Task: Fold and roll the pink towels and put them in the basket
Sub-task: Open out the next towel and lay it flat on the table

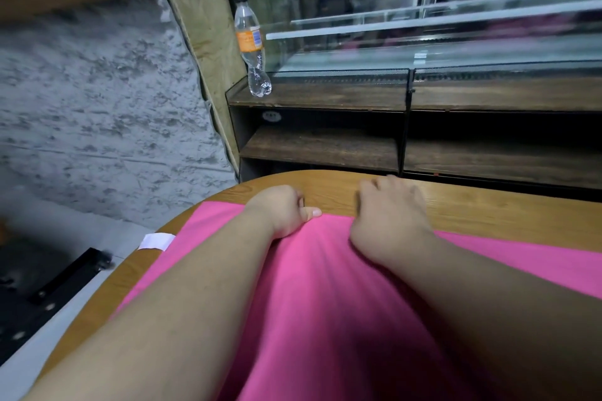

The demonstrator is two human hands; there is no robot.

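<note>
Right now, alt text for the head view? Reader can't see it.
A person handles a pink towel spread on a wooden table: the left hand pinches its far edge, and the right hand, blurred, lies at that edge too. Beyond stands a dark wooden shelf with a plastic bottle on top.

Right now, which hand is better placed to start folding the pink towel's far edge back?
Probably the left hand: its fingers curl round the far edge of the pink towel. The right hand is blurred and lies mostly on the bare table past that edge; its grip is unclear.
</note>
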